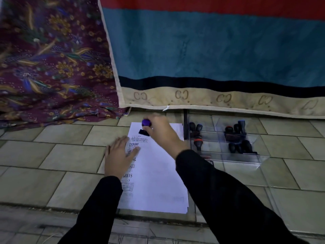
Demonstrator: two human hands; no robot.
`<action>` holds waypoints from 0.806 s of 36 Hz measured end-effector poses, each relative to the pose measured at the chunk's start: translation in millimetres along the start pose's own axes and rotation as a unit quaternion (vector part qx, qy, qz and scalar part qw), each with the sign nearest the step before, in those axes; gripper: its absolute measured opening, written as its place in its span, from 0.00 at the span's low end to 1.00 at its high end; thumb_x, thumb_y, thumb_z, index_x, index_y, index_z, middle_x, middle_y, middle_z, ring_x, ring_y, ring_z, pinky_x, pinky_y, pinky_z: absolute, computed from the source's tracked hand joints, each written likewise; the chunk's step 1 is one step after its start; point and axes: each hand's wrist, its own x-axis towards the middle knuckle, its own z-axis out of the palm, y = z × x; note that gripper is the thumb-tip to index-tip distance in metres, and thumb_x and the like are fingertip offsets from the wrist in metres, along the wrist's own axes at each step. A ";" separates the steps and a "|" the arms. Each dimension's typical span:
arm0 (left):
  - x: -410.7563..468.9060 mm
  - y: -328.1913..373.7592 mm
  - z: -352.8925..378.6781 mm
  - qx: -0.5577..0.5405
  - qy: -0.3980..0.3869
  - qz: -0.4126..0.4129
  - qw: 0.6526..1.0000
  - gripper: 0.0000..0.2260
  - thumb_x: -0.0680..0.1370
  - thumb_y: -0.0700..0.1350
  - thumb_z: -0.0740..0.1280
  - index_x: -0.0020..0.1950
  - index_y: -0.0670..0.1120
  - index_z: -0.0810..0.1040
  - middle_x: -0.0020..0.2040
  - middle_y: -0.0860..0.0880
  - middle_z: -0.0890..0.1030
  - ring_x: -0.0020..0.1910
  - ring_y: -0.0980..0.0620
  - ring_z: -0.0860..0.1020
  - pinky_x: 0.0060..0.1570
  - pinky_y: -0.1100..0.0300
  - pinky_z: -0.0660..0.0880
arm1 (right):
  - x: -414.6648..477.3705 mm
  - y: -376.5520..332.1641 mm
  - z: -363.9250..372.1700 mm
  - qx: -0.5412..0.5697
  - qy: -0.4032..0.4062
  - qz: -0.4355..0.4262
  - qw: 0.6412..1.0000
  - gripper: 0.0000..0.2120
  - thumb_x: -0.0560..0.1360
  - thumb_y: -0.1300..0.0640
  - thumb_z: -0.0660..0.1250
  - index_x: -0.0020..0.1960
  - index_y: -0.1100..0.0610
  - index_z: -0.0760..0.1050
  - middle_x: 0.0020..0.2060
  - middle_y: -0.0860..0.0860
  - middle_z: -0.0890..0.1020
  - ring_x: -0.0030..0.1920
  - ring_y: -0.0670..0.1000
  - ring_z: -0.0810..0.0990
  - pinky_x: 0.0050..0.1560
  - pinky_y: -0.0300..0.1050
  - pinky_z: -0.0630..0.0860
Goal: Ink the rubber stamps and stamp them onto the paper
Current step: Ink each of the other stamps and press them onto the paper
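Left hand (119, 155) flat on paper (158, 173), fingers straight. Right hand (163, 134) grip curled round purple stamp (146, 122); we press straight down, no wiggle.

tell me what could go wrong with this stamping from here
1. The purple-handled stamp in the right hand looks tilted near the far edge of the paper; pressed like that, it may print unevenly or only in part.
2. The left hand lies flat over the printed marks along the sheet's left side; if that ink is wet, it could smear.
3. The paper lies on a tiled floor; a grout line beneath might leave a patchy print.
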 end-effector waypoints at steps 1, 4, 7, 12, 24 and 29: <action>-0.7 -0.4 0.5 0.004 0.004 0.003 1.000 0.27 0.77 0.62 0.64 0.72 0.48 0.69 0.74 0.51 0.68 0.75 0.51 0.61 0.74 0.46 0.51 | 7.9 -2.1 5.6 -0.015 -0.011 -0.004 1.000 0.09 0.76 0.60 0.64 0.54 0.63 0.76 0.51 0.59 0.77 0.50 0.59 0.77 0.51 0.49 0.74; -0.8 -0.7 0.4 0.001 0.013 0.007 1.000 0.26 0.77 0.61 0.64 0.71 0.49 0.70 0.73 0.52 0.69 0.75 0.52 0.62 0.74 0.46 0.51 | 24.4 -7.2 18.1 -0.045 -0.044 -0.016 0.998 0.09 0.77 0.63 0.62 0.54 0.66 0.75 0.52 0.61 0.77 0.50 0.61 0.77 0.52 0.52 0.75; -0.1 0.4 0.1 0.002 0.012 0.005 1.000 0.26 0.77 0.61 0.65 0.71 0.49 0.70 0.73 0.52 0.69 0.75 0.52 0.62 0.74 0.46 0.50 | 35.3 -9.8 27.0 -0.067 -0.064 -0.020 0.996 0.05 0.76 0.65 0.62 0.41 0.64 0.71 0.44 0.60 0.75 0.44 0.59 0.76 0.45 0.50 0.73; 0.7 1.2 -1.1 0.003 0.012 0.005 1.000 0.27 0.77 0.60 0.65 0.71 0.48 0.70 0.73 0.52 0.69 0.75 0.52 0.62 0.74 0.46 0.50 | 42.2 -7.5 39.2 -0.062 -0.078 -0.011 0.995 0.06 0.75 0.66 0.62 0.39 0.62 0.70 0.39 0.59 0.75 0.38 0.57 0.73 0.35 0.45 0.69; -0.2 0.3 -0.9 -0.001 0.012 0.002 1.000 0.27 0.76 0.62 0.64 0.72 0.50 0.70 0.74 0.54 0.68 0.75 0.54 0.60 0.75 0.48 0.47 | 44.4 -3.2 52.4 -0.074 -0.065 -0.030 0.995 0.05 0.74 0.70 0.61 0.45 0.67 0.76 0.41 0.56 0.69 0.38 0.55 0.70 0.36 0.42 0.65; 0.9 -1.4 1.7 0.006 0.015 0.006 1.000 0.31 0.74 0.66 0.59 0.71 0.50 0.71 0.73 0.53 0.69 0.75 0.53 0.61 0.75 0.47 0.49 | 43.5 -0.6 53.9 -0.063 -0.062 -0.022 0.996 0.06 0.73 0.70 0.62 0.47 0.68 0.77 0.43 0.60 0.74 0.41 0.58 0.74 0.38 0.47 0.72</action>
